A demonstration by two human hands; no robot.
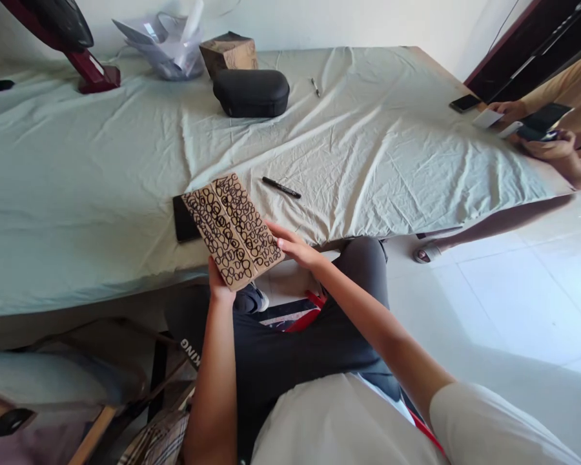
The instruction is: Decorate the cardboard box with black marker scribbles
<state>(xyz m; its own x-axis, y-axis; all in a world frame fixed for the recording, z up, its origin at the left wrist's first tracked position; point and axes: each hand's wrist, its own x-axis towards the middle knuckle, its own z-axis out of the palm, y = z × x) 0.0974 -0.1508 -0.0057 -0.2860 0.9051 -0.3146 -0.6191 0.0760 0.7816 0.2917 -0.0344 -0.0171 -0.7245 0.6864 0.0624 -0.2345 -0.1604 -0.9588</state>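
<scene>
A brown cardboard box (232, 229), its upper face covered in black hand-drawn loops, is held tilted at the table's front edge. My left hand (219, 283) grips its lower left corner, with most of the fingers hidden beneath. On the right side, my right hand (295, 247) has its thumb over the edge and its other fingers against the far side. Partly covered by the box, a dark flat object (184, 221) lies on the cloth. A black marker pen (281, 187) rests just beyond the box to the right.
The table wears a wrinkled pale green cloth (101, 174). Towards the back are a black case (252, 93), another cardboard box (230, 53), a plastic bag (174, 55), a dark red stand (99, 77) and a pen (315, 87). At right, another person's hands (552, 147) hold items near a phone (465, 103).
</scene>
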